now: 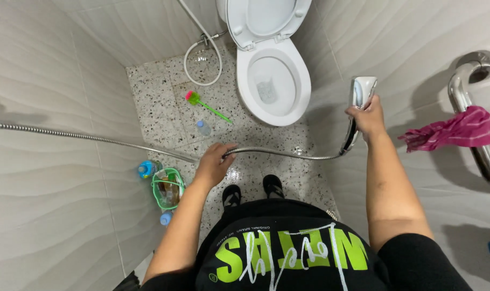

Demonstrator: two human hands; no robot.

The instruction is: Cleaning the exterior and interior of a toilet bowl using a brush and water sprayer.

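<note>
Both hands grip: right hand (pixel 370 117) clasps the shower head (pixel 361 94) at frame right, left hand (pixel 214 164) holds the metal hose (pixel 280 154) mid-frame.

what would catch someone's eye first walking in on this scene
Most striking is the open white toilet at top centre, seat raised, on the speckled floor. In front of it the right hand holds up a shower head while the left hand grips its metal hose, which stretches across from the left wall. A green brush lies on the floor, and a pink cloth hangs over the grab bar at right.
</note>
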